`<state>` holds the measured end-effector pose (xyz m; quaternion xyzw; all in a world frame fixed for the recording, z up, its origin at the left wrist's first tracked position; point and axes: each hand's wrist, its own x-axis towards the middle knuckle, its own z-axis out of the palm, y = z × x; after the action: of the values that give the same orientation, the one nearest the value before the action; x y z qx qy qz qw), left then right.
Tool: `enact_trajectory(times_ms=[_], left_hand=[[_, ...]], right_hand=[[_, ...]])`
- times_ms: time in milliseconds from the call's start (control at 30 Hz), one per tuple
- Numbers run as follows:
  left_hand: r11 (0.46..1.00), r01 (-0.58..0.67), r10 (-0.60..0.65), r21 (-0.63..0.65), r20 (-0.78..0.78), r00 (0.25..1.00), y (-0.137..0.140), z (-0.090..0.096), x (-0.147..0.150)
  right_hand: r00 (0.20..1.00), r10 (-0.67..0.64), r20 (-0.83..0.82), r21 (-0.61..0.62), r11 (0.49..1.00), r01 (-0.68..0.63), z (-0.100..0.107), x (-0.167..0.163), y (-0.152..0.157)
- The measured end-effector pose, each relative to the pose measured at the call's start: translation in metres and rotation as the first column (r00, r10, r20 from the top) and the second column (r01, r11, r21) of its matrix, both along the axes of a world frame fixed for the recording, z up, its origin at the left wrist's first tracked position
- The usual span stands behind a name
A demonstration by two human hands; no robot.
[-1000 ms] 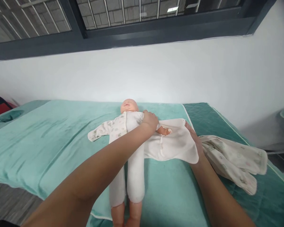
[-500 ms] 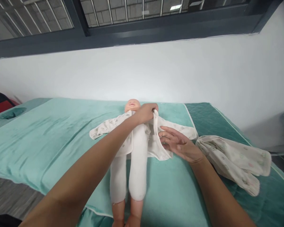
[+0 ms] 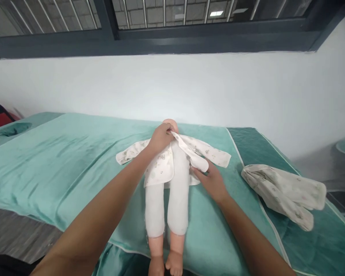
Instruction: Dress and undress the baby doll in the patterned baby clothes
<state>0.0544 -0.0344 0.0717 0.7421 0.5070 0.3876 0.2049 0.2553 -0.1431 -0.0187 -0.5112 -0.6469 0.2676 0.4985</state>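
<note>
With the shirt (image 3: 162, 166) on the doll (image 3: 178, 195) mid-frame, the left hand (image 3: 161, 137) pinched its front edge near the neck while the right hand (image 3: 213, 182) met the flap's (image 3: 200, 163) lower end, grip unclear, so drawing both evenly seemed wise.

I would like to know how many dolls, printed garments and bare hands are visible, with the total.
Doll: 1
Printed garments: 2, the jacket and the folded clothing
Bare hands: 2, left hand and right hand
Total: 5
</note>
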Motion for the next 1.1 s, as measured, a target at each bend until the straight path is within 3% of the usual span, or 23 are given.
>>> enact_trajectory(times_ms=[67,167,233,333,533,700,833,1000,1100], left_hand=[[0.999,0.033,-0.033,-0.012,-0.001,0.999,-0.004,0.0,-0.003],[1.0,0.003,-0.003,-0.017,0.022,1.0,-0.006,-0.003,-0.01],[0.999,-0.044,0.045,-0.014,0.039,0.998,-0.005,-0.008,-0.014],[0.999,-0.045,0.045,0.011,0.058,0.997,-0.006,-0.015,-0.017],[0.998,-0.045,0.038,0.037,0.156,0.987,-0.029,-0.03,-0.034],[0.981,-0.176,0.153,0.078,0.232,0.96,-0.073,-0.061,-0.059],[0.973,-0.227,0.225,-0.031,0.312,0.923,-0.121,-0.084,-0.07],[0.989,-0.126,0.146,-0.083,0.312,0.939,-0.171,-0.092,-0.071],[0.991,-0.029,0.065,-0.133,0.278,0.958,-0.177,-0.091,-0.078]], right_hand=[[0.998,-0.013,0.069,0.103,0.995,0.006,0.011,-0.009,-0.014],[0.959,0.105,0.265,0.219,0.962,-0.166,0.027,-0.024,-0.039],[0.888,0.175,0.425,0.213,0.934,-0.287,0.033,-0.033,-0.053],[0.81,0.196,0.552,0.155,0.931,-0.331,0.033,-0.037,-0.067],[0.859,0.296,0.417,0.094,0.926,-0.365,0.026,-0.015,-0.076],[0.883,0.163,0.439,0.053,0.977,-0.207,0.009,-0.003,-0.071],[0.925,0.132,0.357,0.067,0.984,-0.167,-0.009,-0.01,-0.069],[0.943,0.159,0.291,0.003,0.986,-0.167,-0.013,-0.015,-0.074],[0.921,0.28,0.272,-0.102,0.96,-0.262,-0.004,-0.01,-0.076]])
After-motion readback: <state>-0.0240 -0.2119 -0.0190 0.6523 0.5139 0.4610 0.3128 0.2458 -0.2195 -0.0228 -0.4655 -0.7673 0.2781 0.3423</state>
